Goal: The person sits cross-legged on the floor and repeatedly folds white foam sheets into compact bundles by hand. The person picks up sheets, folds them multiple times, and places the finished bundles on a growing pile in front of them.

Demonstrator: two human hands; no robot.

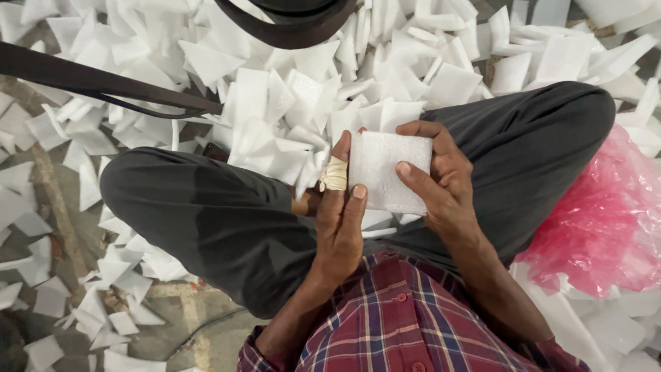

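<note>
head view: the left hand (339,220) and the right hand (437,176) both grasp a white foam pad (387,169), held flat over the lap between the crossed legs in dark trousers (213,220). a strip of tape (334,176) wraps a left finger. loose white foam pieces (275,89) cover the floor (172,313) around; a pink plastic bag (606,220) lies near the right knee.
</note>
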